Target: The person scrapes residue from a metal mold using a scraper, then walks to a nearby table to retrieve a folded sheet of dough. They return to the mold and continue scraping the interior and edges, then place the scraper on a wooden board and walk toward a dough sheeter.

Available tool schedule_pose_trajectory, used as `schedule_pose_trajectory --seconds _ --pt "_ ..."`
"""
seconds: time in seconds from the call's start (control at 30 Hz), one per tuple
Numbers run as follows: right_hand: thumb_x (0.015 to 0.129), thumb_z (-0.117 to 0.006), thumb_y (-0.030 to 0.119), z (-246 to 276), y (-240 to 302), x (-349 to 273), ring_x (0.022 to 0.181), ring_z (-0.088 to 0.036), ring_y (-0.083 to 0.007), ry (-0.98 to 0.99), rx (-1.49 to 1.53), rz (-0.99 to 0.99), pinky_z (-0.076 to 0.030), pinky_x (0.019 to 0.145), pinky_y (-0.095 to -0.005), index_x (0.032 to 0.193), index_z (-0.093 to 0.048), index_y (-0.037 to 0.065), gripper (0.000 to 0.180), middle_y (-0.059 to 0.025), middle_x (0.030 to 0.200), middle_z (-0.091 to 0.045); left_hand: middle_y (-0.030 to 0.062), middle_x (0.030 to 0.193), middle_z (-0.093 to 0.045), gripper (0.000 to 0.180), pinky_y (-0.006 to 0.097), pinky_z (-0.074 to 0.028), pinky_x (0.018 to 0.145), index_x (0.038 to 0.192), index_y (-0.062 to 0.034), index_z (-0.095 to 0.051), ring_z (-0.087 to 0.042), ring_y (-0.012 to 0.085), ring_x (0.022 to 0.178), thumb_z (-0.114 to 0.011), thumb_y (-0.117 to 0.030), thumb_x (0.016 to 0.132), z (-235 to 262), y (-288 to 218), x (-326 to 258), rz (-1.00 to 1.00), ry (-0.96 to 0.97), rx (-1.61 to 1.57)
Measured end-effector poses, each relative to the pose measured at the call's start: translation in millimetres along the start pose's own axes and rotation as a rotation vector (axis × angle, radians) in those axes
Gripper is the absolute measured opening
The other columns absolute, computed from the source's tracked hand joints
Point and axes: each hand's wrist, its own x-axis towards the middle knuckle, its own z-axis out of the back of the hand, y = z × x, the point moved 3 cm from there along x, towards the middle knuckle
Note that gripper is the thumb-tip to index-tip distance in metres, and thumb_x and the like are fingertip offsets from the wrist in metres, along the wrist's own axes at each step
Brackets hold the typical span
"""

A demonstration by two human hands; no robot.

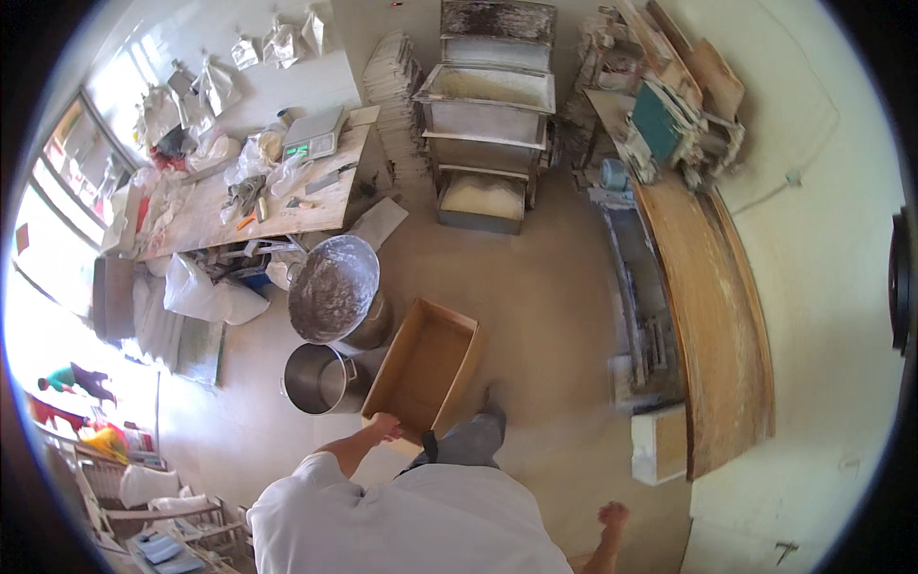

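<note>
An empty open-topped cardboard box [382, 375] is just ahead of me, brown inside, with its near end by my legs. My left hand [385, 428] grips the box's near left edge, its fingers curled over the rim. Out to the right, away from everything, my right hand [614, 515] hangs with its fingers curled in, and I see nothing in it. Left of the box stands a metal pot [320, 378] with side handles. Beyond that, a wide metal basin [335, 287] dusted white inside rests tilted on another pot.
A cluttered worktable [316, 203] with a scale [314, 134] stands far left, a white sack [212, 292] below it. Dusty stacked trays [486, 124] stand at the back. A long wooden board [712, 325] runs along the right wall, a white block [658, 447] near its end.
</note>
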Motion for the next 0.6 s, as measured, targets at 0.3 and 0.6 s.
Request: schedule_pose_trajectory --seconds 0.3,0.6 --pt "0.101 -0.064 0.028 -232.1 398.8 136.4 0.063 -0.065 -0.014 0.138 -0.079 0.405 -0.053 0.051 -0.028 0.105 -0.066 0.005 0.024 -0.0052 0.078 -0.068 0.0109 0.087 -0.075 0.021 0.04 -0.053 0.052 0.096 -0.0064 -0.072 -0.071 0.0237 0.07 -0.062 -0.024 0.1 -58.9 -208.0 115.7 -0.447 0.12 1.088" --pt "0.103 -0.063 0.022 -457.9 556.0 236.8 0.055 -0.063 -0.013 0.393 -0.291 0.476 -0.053 0.051 -0.0293 0.095 -0.068 0.001 0.024 -0.0055 0.07 -0.067 0.0089 0.091 -0.075 0.024 0.032 -0.058 0.063 0.114 -0.0042 -0.071 -0.072 0.017 0.074 -0.063 -0.025 0.105 -105.6 -604.0 138.0 -0.495 0.12 -0.404"
